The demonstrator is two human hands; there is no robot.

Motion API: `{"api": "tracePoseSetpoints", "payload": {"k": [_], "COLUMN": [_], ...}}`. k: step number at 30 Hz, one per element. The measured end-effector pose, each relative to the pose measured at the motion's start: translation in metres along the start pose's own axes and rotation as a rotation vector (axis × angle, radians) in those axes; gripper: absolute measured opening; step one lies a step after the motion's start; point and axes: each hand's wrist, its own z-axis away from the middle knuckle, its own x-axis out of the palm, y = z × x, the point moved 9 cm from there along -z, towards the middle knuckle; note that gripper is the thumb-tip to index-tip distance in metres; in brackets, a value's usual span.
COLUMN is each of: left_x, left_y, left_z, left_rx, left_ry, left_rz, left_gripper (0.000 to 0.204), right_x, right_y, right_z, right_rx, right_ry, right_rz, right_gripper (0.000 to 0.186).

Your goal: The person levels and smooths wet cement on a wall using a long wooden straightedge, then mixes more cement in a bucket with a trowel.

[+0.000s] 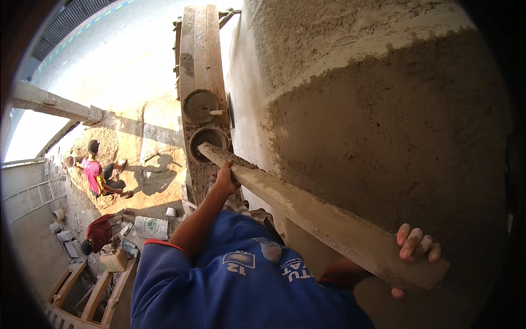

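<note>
Head view: left hand [224, 178], right hand [416, 247] each clasp ends of long straightedge [312, 211] against wet plaster wall [394, 137]; advisable: even pressure, flat contact.

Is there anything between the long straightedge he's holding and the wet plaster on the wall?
Nothing visible. The long straightedge lies right along the wet plaster, with the left hand gripping its far end and the right hand its near end. The two mortar pans sit on the scaffold plank, off to the side.

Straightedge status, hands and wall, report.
Left hand and right hand both grip the straightedge. Its edge lies against the wet plaster wall. Two mortar pans beyond.
</note>
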Motion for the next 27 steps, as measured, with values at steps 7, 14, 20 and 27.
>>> {"api": "tracePoseSetpoints", "payload": {"k": [7, 14, 20, 27], "left_x": [-0.004, -0.011, 0.074, 0.138], "left_y": [0.007, 0.030, 0.073, 0.054], "left_z": [-0.009, 0.033, 0.288, 0.402], "left_rx": [-0.004, 0.306, 1.591, 2.108], "left_ry": [-0.033, -0.001, 0.100, 0.206], "left_rz": [0.122, 0.081, -0.480, -0.666], "left_gripper": [0.043, 0.041, 0.057, 0.103], "right_x": [0.021, 0.034, 0.061, 0.095], "right_y": [0.020, 0.052, 0.082, 0.102], "right_z": [-0.044, -0.080, -0.109, -0.116], "right_rx": [-0.048, -0.173, -0.176, -0.137], "right_ry": [-0.011, 0.241, 0.353, 0.520], "right_rz": [-0.084, 0.050, 0.222, 0.355], "right_gripper": [0.088, 0.074, 0.050, 0.014]}}
